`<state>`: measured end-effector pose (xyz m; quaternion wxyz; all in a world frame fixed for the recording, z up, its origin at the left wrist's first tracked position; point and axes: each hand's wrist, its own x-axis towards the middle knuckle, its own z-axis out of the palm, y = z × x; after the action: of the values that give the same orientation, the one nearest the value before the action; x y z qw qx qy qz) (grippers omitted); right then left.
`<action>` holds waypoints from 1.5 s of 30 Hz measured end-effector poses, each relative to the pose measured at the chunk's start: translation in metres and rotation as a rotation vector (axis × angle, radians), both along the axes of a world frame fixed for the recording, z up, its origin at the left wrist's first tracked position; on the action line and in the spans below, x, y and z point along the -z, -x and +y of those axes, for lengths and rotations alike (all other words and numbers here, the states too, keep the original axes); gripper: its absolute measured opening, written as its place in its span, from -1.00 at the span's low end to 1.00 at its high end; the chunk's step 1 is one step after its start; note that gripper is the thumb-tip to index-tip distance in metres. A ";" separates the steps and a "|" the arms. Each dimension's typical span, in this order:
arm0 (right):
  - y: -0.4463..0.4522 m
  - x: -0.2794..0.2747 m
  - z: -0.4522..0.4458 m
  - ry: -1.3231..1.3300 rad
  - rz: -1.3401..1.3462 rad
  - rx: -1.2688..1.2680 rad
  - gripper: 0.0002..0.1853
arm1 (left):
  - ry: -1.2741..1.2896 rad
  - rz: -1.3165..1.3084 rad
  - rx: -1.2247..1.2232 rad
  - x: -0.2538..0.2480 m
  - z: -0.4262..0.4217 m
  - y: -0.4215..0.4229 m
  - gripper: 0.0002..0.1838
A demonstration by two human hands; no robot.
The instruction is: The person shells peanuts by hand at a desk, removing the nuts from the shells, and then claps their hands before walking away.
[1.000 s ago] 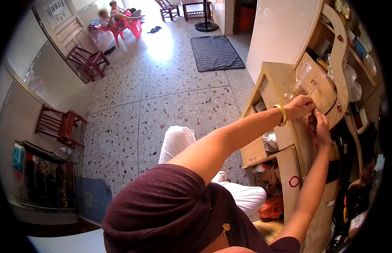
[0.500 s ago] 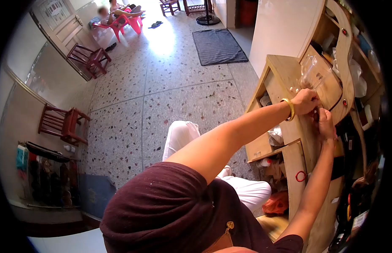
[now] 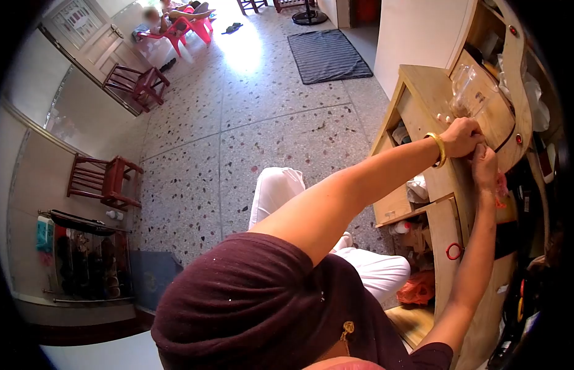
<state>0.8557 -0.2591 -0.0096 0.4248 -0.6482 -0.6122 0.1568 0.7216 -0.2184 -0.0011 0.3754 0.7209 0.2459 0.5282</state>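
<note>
My left hand (image 3: 462, 137), with a gold bangle (image 3: 440, 150) at the wrist, is closed over the top of a wooden dressing table (image 3: 416, 82). My right hand (image 3: 484, 165) meets it there, its fingers bent and pressed together. Whatever sits between the fingertips is hidden. Just beyond the left hand stands a clear plastic container (image 3: 464, 86), with small white pieces (image 3: 446, 118) beside it. Something pink (image 3: 501, 186) shows beside my right wrist; I cannot make out what it is.
Below the tabletop are open compartments with a white plastic bag (image 3: 417, 188) and an orange-red bag (image 3: 416, 287). A red ring-shaped item (image 3: 454, 251) is on the cabinet front. Wooden chairs (image 3: 108, 180) line the left wall. A dark mat (image 3: 330, 57) lies ahead; people sit far off.
The view has shifted slightly, so the room appears moved to the right. My hands stay together at the table; a dark reddish bit between them earlier is now hidden.
</note>
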 end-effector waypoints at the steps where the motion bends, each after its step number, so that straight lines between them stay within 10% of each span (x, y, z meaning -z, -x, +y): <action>1: 0.002 -0.001 -0.002 -0.005 -0.012 0.019 -0.53 | 0.002 0.005 0.013 -0.001 0.000 0.000 -0.81; 15: 0.002 -0.035 -0.020 0.244 0.741 -0.223 -0.74 | 0.251 -0.121 0.197 -0.018 -0.009 0.020 -0.79; 20: 0.014 -0.054 -0.034 0.271 0.844 -0.247 -0.81 | 0.672 -0.376 0.600 -0.011 0.001 0.011 -0.77; 34: 0.031 -0.057 -0.033 0.225 0.735 -0.213 -0.77 | 0.342 -0.087 0.247 -0.020 -0.006 0.025 -0.78; 45: 0.016 -0.048 -0.028 0.242 0.673 -0.371 -0.69 | 0.524 -0.347 0.454 -0.019 -0.010 0.023 -0.84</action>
<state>0.8402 -0.2868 0.0386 0.4869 -0.4845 -0.5225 0.5052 0.6985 -0.2287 0.0182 0.6902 0.5364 0.1394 0.4653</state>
